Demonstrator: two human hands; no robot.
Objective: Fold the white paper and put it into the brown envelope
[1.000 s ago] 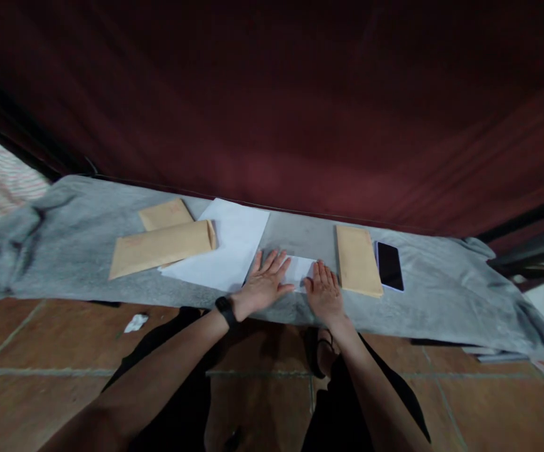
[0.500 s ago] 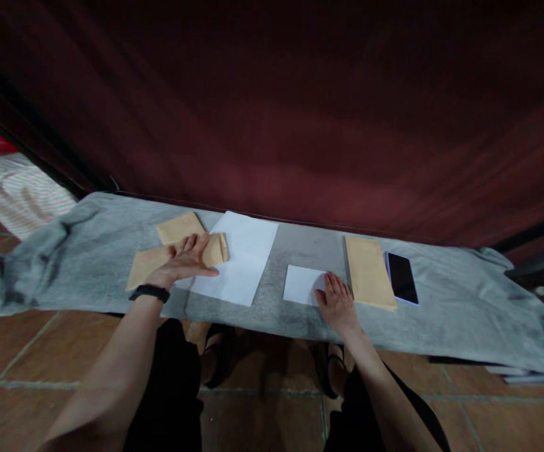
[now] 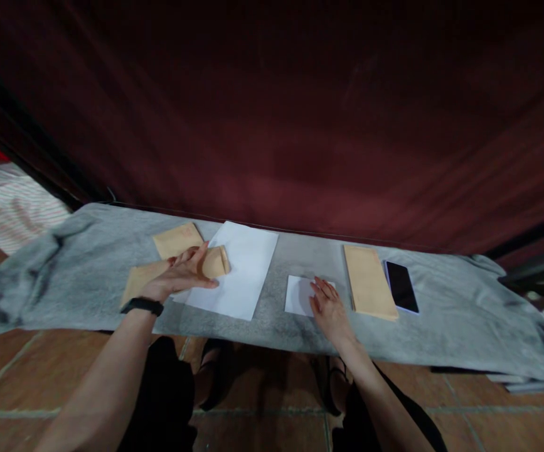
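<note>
My left hand (image 3: 182, 274) lies with spread fingers on a brown paper envelope (image 3: 215, 262), thumb out over a large white sheet of paper (image 3: 246, 270). Part of this envelope is hidden under the palm. Just behind it is a second brown envelope (image 3: 177, 239). To the right, my right hand (image 3: 329, 309) rests its stretched fingers on a small white rectangle of paper (image 3: 297, 295), covering its right side. Whether that paper is folded, I cannot tell.
A stack of brown envelopes (image 3: 369, 282) lies right of my right hand, with a phone (image 3: 402, 286) alongside, screen dark. Grey cloth (image 3: 97, 251) covers the narrow bench. A dark red surface (image 3: 272, 157) rises behind it. Striped fabric (image 3: 17, 204) is at far left.
My right hand has slid a little left, further over the small white paper. My left hand stays on the envelope with its fingers spread. The view has tilted slightly.
</note>
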